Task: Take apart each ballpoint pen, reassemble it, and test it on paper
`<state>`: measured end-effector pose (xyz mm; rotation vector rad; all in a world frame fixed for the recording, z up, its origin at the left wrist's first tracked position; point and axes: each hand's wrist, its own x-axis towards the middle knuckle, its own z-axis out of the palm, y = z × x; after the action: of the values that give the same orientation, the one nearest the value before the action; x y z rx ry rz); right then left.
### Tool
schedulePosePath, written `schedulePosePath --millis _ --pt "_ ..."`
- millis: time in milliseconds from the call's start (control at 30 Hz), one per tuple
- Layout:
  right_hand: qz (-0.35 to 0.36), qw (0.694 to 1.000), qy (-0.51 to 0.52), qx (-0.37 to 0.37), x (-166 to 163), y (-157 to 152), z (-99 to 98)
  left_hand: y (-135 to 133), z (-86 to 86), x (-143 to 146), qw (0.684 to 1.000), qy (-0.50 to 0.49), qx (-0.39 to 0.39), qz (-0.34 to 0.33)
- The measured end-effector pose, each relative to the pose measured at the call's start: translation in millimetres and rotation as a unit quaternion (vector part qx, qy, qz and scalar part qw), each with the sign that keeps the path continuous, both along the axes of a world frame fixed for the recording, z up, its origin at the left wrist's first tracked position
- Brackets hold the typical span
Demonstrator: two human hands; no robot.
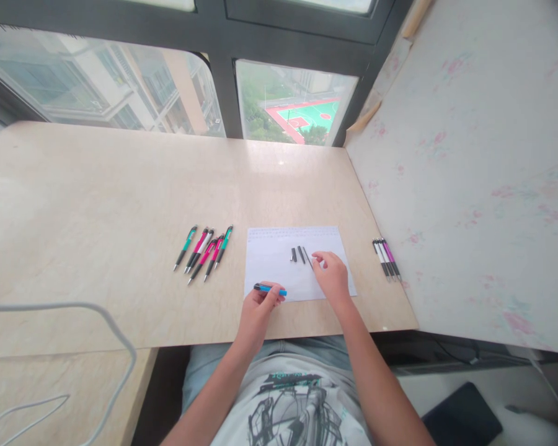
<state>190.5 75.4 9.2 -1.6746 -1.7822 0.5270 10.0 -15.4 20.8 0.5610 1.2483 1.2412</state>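
Observation:
My left hand (263,305) is closed around the blue barrel of a pen (270,289), which lies nearly level above the lower left of a white sheet of paper (265,260). Over the sheet's right side is my right hand (331,277), fingers curled but apart, beside a thin black ink refill (307,256). Whether the fingertips touch that refill I cannot tell. Two more black pen parts rest on the paper: a short piece with a clip (293,254) and a slim tube-like piece (301,254). Rows of writing run along the sheet's top edge.
Several green, pink and white pens (205,254) lie left of the paper. A row of white and purple pens (386,259) sits near the floral wall (474,186). A white cable (97,310) loops at lower left. Windows border the desk's (121,186) far side.

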Motion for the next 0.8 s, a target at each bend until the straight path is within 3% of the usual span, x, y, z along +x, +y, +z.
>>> schedulePosePath --millis 167,267,467,800 --pt "0.125 0.985 0.112 -0.051 -19 -40 21.9 1 -2.1 1 1.0 0.01 0.009 -0.009" --pt "0.192 0.972 0.114 -0.066 -29 -61 28.0 0 -4.9 1 1.0 0.016 0.006 -0.007" --pt "0.186 0.982 0.035 -0.012 -32 -72 26.0 1 -4.9 3 1.0 0.027 0.006 -0.007" --pt "0.143 0.99 0.016 0.005 -36 -74 23.5 2 3.1 3 0.999 0.033 0.022 -0.015"
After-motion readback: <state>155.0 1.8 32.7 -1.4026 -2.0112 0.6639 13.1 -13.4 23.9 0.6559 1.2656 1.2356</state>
